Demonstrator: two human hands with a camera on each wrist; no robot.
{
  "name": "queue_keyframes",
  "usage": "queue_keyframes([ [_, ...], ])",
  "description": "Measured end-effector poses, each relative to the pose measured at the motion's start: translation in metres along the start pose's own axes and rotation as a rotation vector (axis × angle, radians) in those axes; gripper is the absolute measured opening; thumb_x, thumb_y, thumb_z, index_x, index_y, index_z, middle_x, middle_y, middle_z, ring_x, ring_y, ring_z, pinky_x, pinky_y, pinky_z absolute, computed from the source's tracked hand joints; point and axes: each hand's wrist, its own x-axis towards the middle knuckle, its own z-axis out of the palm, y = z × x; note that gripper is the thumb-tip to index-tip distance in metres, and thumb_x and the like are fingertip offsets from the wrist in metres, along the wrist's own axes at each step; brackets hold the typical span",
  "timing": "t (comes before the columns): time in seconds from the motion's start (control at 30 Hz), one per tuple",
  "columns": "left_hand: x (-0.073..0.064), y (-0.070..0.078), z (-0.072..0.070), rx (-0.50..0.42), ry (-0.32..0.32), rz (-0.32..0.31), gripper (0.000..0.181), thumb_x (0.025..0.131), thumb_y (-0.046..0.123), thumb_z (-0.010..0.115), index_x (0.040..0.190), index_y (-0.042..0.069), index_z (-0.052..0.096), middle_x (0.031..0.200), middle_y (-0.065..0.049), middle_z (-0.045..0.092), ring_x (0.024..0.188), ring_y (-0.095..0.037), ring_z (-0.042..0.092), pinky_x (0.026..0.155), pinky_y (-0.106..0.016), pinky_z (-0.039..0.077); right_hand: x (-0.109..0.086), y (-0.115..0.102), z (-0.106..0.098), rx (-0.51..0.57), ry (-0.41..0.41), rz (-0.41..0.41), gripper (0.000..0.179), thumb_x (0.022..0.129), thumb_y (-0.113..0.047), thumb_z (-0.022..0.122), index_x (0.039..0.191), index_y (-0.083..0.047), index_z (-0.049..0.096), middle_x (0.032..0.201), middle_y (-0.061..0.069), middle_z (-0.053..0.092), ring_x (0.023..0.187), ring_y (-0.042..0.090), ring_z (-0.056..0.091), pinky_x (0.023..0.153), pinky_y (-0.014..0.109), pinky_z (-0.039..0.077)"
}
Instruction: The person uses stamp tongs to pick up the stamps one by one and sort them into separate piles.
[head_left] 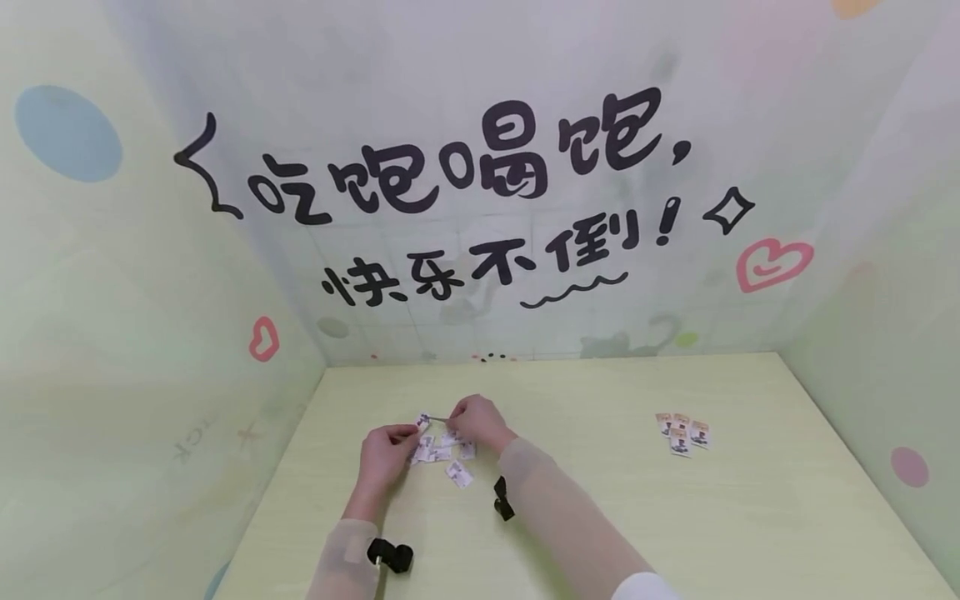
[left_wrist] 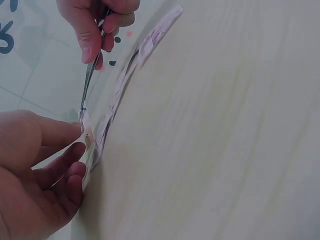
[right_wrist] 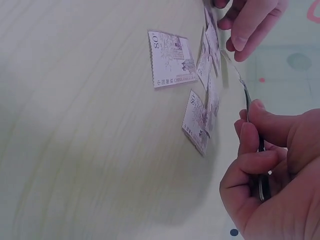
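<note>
My right hand (head_left: 480, 421) grips a pair of metal tweezers (left_wrist: 90, 75) between thumb and fingers. The tweezers' tips meet the edge of a small printed postage stamp (head_left: 423, 420), raised above the others. At the stamp's opposite edge, my left hand (head_left: 386, 454) pinches it between thumb and forefinger. Below both hands lies a loose group of purple-toned stamps, some overlapping. One stamp (right_wrist: 172, 61) with a perforated edge and a printed "80" lies flat in the right wrist view, and another stamp (right_wrist: 196, 121) is partly over its neighbour.
A second cluster of stamps (head_left: 679, 435), with orange and dark prints, lies on the right side of the pale wooden table (head_left: 585, 500). Behind the table stands a wall (head_left: 465, 325) with large black lettering. Black wrist cameras (head_left: 392, 556) hang below both forearms.
</note>
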Motion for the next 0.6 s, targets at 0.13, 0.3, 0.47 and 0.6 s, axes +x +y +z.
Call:
queue_keyframes([
  [0.13,-0.001,0.008,0.001,-0.035,0.026,-0.026,0.022,0.099,0.017,0.076,0.117,0.005,0.081,0.095,-0.009,0.072,0.085,-0.021,0.061,0.069,-0.03,0.049,0.004,0.013,-0.002,0.065,0.02,0.014,0.008,0.099,-0.017,0.077,0.095,-0.01,0.077,0.087,-0.001,0.068,0.082,0.016,0.059,0.078,0.034,0.05],
  [0.3,-0.003,0.022,0.015,-0.062,0.084,0.01,0.02,0.099,0.014,0.075,0.115,0.005,0.081,0.097,-0.01,0.072,0.085,-0.021,0.061,0.066,-0.027,0.049,-0.001,0.029,-0.016,0.209,0.046,0.03,0.01,0.099,-0.015,0.076,0.099,-0.005,0.077,0.088,0.002,0.068,0.081,0.016,0.06,0.073,0.03,0.049],
  [0.47,-0.012,0.044,0.041,-0.092,0.102,0.046,0.017,0.098,0.012,0.075,0.113,0.005,0.082,0.097,-0.009,0.072,0.085,-0.02,0.061,0.068,-0.029,0.049,-0.021,0.047,-0.038,0.282,0.069,0.022,0.011,0.1,-0.014,0.075,0.101,-0.003,0.074,0.085,0.003,0.066,0.075,0.015,0.059,0.067,0.027,0.048],
  [0.6,-0.021,0.062,0.065,-0.081,0.084,0.078,0.016,0.097,0.011,0.076,0.111,0.006,0.082,0.098,-0.007,0.073,0.083,-0.019,0.061,0.069,-0.031,0.049,-0.044,0.066,-0.058,0.233,0.093,0.004,0.01,0.1,-0.013,0.075,0.1,-0.003,0.074,0.085,0.006,0.067,0.072,0.015,0.059,0.064,0.027,0.047],
])
